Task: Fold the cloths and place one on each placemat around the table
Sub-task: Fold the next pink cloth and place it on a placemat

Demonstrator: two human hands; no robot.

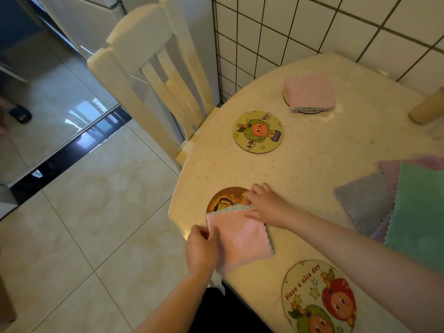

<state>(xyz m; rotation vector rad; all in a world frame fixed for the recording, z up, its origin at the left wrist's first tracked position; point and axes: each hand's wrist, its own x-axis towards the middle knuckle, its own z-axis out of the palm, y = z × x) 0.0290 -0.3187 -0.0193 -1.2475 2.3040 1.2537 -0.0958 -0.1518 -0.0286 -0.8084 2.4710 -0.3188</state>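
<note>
A folded pink cloth (pixel 240 234) lies at the table's (pixel 312 150) near-left edge, covering the lower part of a round orange placemat (pixel 227 197). The left hand (pixel 200 248) pinches the cloth's near-left edge with curled fingers; the right hand (pixel 266 204) grips its far corner, fingers bent over the scalloped hem. Farther along, a yellow cartoon placemat (pixel 258 132) lies bare, and beyond it another folded pink cloth (pixel 310 93) sits on a third mat (pixel 287 102). A "Have a nice day" placemat (pixel 317 299) lies nearest. Unfolded grey, lilac and green cloths (pixel 396 203) overlap at the right. A cream chair (pixel 149 75) stands at the table.
</note>
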